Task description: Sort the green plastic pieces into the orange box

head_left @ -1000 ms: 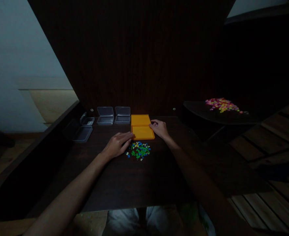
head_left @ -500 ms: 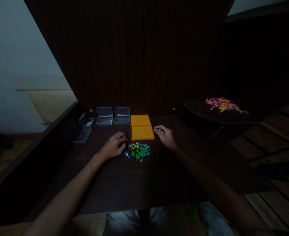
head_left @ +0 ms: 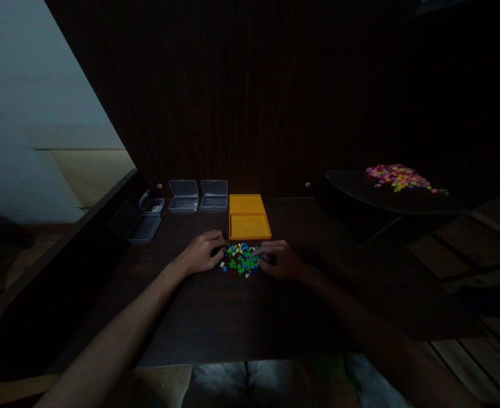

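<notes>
A pile of small toy building bricks (head_left: 242,262), mostly green and blue with some white and yellow ones, lies on the dark tabletop. At its left edge rests my left hand (head_left: 204,253), fingers loosely bent and thumb apart from them, holding nothing I can see. My right hand (head_left: 282,260) reaches into the pile from the right. Its index finger and thumb are apart, the fingertips touching or just over the bricks. Just beyond the pile stands a yellow plastic box (head_left: 250,225), its lid folded back and no bricks visible inside.
Clear plastic boxes with raised lids (head_left: 184,204) (head_left: 214,203) stand along the back panel. More clear boxes (head_left: 144,228) sit at the left by a raised side board (head_left: 63,260). Colourful small pieces (head_left: 400,177) lie heaped on a shelf at the right.
My right hand has moved from beside the yellow box down and left to the brick pile, and its pinched fingers have parted. The left hand stays by the pile. The view has shifted slightly.
</notes>
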`<state>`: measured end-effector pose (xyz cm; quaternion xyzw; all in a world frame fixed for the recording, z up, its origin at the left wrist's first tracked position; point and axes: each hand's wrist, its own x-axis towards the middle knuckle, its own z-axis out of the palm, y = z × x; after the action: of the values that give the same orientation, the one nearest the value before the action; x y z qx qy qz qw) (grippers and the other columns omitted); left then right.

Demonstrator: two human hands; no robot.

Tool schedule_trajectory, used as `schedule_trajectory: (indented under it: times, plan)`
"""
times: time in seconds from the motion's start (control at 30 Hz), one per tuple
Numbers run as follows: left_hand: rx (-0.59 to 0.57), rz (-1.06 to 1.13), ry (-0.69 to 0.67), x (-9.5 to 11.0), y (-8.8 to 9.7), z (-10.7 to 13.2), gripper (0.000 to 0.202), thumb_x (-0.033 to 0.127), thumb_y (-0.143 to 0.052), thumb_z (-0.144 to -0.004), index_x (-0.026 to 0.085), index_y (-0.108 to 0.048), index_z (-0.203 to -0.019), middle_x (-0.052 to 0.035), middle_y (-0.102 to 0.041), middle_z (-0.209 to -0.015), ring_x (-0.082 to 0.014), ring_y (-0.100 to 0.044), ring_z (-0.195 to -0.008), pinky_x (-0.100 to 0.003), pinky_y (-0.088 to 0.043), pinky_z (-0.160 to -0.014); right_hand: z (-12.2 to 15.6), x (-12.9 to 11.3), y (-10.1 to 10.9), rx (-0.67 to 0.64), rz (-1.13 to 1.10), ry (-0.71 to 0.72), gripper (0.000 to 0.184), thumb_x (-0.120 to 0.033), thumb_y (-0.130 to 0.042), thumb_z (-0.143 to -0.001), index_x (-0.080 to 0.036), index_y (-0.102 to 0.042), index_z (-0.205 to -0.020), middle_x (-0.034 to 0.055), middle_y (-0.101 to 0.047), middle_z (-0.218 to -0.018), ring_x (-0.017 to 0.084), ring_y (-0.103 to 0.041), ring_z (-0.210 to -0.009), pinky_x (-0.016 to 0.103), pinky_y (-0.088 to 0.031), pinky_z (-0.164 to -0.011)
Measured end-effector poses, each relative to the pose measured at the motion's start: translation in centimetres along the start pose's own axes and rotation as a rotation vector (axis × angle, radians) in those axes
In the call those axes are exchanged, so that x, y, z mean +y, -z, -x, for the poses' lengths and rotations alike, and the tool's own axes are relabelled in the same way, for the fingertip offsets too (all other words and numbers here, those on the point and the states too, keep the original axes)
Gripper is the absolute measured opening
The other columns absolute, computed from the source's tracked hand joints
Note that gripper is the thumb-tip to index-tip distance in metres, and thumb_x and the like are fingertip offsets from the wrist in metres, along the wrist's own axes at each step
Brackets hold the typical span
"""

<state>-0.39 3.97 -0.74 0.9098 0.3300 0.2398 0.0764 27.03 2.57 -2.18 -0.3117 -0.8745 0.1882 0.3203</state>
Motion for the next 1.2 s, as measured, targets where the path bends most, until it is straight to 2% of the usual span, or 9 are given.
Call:
schedule_trajectory:
  times: [0.23,0.5,1.2]
  plan:
    - [-0.014,0.016,0.003,-0.11,0.5,0.14,0.022,0.019,-0.049,-0.089,0.017,-0.071,-0.094,-0.0055,-0.062,-0.085,-0.0177,-0.061,-0.081,-0.03,-0.051,-0.079,-0.01,0.27,0.14,0.011,0.026,0.003,0.024,-0.014,-0.06,-0.077,-0.019,-0.072,-0.097,-0.0001,-0.062,-0.07,0.013,-0.055,-0.06,0.024,-0.045,-0.064]
    - [-0.011,0.044,0.009,-0.07,0.31,0.04,0.022,0.02,-0.05,-0.088,0.018,-0.071,-0.095,-0.0053,-0.062,-0.084,-0.0181,-0.061,-0.082,-0.031,-0.051,-0.078,0.08,-0.05,0.19,-0.078,0.089,-0.055,0.036,-0.019,-0.061,-0.081,-0.024,-0.07,-0.116,0.002,-0.063,-0.083,0.015,-0.058,-0.072,0.026,-0.046,-0.068]
    - [-0.033,0.032,0.013,0.34,0.6,-0.11,0.023,0.019,-0.048,-0.088,0.017,-0.071,-0.091,-0.0055,-0.061,-0.083,-0.0183,-0.061,-0.081,-0.031,-0.05,-0.078,0.05,0.19,-0.03,-0.025,0.028,-0.007,0.013,-0.022,-0.061,-0.084,-0.02,-0.072,-0.091,0.0019,-0.058,-0.076,0.014,-0.056,-0.067,0.025,-0.044,-0.064]
